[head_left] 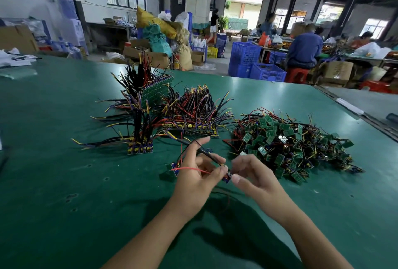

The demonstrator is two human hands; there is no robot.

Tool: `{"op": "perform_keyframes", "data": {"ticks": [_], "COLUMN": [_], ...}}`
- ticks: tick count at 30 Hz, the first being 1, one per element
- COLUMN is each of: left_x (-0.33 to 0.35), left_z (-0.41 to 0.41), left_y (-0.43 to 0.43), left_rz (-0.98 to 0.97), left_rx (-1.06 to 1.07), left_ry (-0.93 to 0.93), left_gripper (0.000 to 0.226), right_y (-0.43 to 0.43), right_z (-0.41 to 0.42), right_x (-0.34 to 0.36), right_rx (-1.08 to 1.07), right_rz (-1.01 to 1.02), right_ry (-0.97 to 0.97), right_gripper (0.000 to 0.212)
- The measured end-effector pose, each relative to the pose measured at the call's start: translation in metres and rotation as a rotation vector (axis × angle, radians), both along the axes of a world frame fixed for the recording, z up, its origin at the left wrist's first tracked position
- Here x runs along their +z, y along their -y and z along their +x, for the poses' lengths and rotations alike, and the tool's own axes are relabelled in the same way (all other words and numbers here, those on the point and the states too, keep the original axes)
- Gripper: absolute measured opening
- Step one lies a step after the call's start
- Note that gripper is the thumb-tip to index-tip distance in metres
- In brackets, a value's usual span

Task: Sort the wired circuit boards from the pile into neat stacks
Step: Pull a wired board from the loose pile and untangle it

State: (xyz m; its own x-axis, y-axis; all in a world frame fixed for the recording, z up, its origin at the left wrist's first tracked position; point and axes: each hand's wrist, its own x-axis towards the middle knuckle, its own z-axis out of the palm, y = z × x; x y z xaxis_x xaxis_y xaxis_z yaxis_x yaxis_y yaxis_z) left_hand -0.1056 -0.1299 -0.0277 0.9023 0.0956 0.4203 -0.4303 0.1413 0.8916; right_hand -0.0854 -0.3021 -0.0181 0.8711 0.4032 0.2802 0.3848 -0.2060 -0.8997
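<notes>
Green felt mat [64, 182] is lying under everything, and I am working just in front of the pile [290, 146] of loose boards, towards its left end. My left hand [198, 180] is pinching one small board [227, 177] at the thumb tip, holding it clear of the mat and near the pile's front edge. Its red wire [189, 169] is running back across my palm, while its black wire [204, 152] is passing over my raised forefinger and pointing away from the pile. My right hand [254, 180] is meeting the board from the pile side, thumb touching it and fingers curling above; whether they are really gripping it I cannot tell. Left of the pile, a wide stack [189, 126] is sitting with its wires bristling upward. Further from the pile, a small stack [140, 148] is standing with its wires bunched upright. Behind these, well left of the pile, a green panel [157, 92] is tilting among wires. A few spare boards [169, 173] are lying beside my left hand, on the side away from the pile.
</notes>
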Motion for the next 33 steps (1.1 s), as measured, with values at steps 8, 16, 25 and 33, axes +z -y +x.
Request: {"op": "perform_keyframes", "data": {"ticks": [8,16,25,33], "left_x": [-0.006,-0.013,-0.031,-0.028], "left_z": [0.005,0.01,0.012,0.013], "left_y": [-0.005,-0.007,-0.021,-0.025], "left_rz": [0.069,0.071,1.21,1.354], "left_rx": [-0.031,-0.024,0.097,0.205], "left_ry": [-0.031,-0.03,0.022,0.018], "left_gripper": [0.029,0.047,0.082,0.036], "right_y": [-0.014,-0.012,-0.004,0.0], "right_z": [-0.003,-0.002,0.012,0.019], "right_x": [-0.011,-0.014,-0.011,-0.008], "right_rx": [-0.124,0.053,-0.237,-0.328], "right_rz": [-0.156,-0.208,0.254,0.502], "right_ry": [0.278,0.088,-0.486,-0.519], "right_gripper": [0.026,0.021,0.029,0.027]}}
